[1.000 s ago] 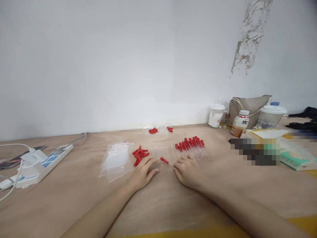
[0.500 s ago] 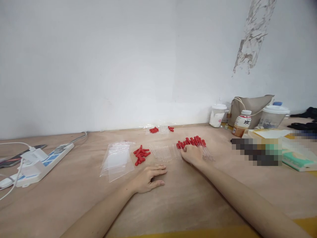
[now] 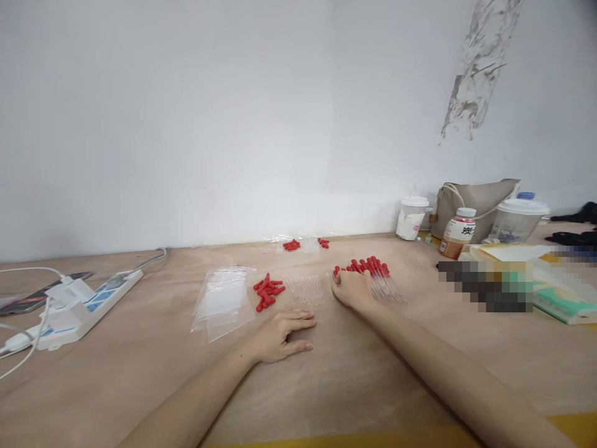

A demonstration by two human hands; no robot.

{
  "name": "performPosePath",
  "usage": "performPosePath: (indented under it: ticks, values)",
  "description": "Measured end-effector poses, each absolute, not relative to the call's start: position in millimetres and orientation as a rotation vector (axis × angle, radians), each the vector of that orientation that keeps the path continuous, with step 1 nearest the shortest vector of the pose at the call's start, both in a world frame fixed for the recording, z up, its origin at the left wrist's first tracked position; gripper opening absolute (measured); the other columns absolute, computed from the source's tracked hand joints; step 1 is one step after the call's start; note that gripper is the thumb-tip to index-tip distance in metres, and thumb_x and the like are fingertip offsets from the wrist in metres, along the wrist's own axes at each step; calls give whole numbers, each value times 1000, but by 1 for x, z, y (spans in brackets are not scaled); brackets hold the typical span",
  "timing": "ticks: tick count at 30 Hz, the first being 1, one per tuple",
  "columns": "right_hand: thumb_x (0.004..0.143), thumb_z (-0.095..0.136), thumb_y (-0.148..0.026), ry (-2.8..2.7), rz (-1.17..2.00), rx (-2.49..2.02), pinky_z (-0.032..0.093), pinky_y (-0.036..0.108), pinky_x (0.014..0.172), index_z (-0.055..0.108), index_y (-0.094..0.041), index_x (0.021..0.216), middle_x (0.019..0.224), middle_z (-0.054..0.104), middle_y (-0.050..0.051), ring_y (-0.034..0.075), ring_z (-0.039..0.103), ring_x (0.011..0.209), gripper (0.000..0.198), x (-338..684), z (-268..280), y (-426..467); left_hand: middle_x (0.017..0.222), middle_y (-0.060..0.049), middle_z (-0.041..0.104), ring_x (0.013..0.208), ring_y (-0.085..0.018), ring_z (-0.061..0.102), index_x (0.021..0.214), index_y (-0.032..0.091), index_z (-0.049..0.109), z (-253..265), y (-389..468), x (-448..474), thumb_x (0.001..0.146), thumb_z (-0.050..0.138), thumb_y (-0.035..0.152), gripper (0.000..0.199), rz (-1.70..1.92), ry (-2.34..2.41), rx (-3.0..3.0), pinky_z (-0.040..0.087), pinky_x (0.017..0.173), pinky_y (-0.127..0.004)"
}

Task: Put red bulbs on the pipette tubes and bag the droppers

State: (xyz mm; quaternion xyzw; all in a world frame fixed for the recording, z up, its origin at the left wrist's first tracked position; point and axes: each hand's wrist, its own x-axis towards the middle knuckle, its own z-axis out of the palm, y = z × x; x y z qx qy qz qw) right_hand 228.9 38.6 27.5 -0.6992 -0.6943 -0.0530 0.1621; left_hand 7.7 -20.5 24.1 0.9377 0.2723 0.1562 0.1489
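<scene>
My left hand (image 3: 283, 336) rests flat on the table with its fingers stretched out, holding nothing. Beyond it lie thin clear tubes (image 3: 305, 289) in a row and a loose pile of red rubber bulbs (image 3: 267, 294). My right hand (image 3: 353, 289) is closed, fingers curled down at the left end of a row of red-bulbed droppers (image 3: 379, 269). A clear tube shows beside its fingertips. The hand covers part of the row, and what it pinches, if anything, is hidden. Clear plastic bags (image 3: 226, 302) lie stacked left of the bulb pile.
More red bulbs (image 3: 291, 245) lie on clear plastic by the wall. A power strip (image 3: 88, 314) with plugged-in chargers is at left. At right stand a paper cup (image 3: 411, 218), a drink bottle (image 3: 458, 233), a bag (image 3: 485, 202), a lidded plastic cup (image 3: 518, 221) and a tissue pack (image 3: 562, 298).
My right hand has shifted slightly left along the row, uncovering more of the droppers' clear stems. My left hand has stayed in place. The whole view has moved a little.
</scene>
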Motion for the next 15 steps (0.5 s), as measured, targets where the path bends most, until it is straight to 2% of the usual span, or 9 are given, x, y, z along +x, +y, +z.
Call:
performPosePath:
  ticks: [4, 10, 12, 15]
  values:
    - [77, 41, -25, -1985, -110, -2099, 24, 40, 75, 63, -12, 81, 84, 65, 16, 26, 58, 81, 26, 220, 29, 47, 128, -6, 45, 118, -20, 41, 122, 22, 47, 24, -21, 7, 81, 51, 41, 45, 460, 774, 2706, 30, 100, -35]
    - [70, 48, -16, -2041, -45, -2139, 28, 39, 74, 65, -10, 81, 84, 65, 17, 27, 59, 81, 21, 213, 31, 58, 125, -7, 48, 116, -19, 43, 121, 21, 48, 23, -24, 10, 83, 49, 37, 41, 494, 767, 2759, 34, 97, -33]
    - [73, 46, -19, -2042, -48, -2131, 29, 38, 73, 64, -10, 81, 85, 65, 18, 27, 58, 82, 22, 214, 32, 54, 118, -7, 53, 110, -19, 47, 115, 21, 53, 23, -23, 10, 83, 49, 35, 35, 596, 819, 2795, 37, 93, -33]
    - [78, 40, -24, -2039, -112, -2075, 29, 36, 73, 61, -8, 88, 91, 63, 19, 28, 56, 87, 28, 218, 32, 39, 96, -7, 59, 93, -20, 54, 92, 19, 60, 24, -16, 4, 81, 49, 31, 19, 930, 1152, 2796, 42, 83, -34]
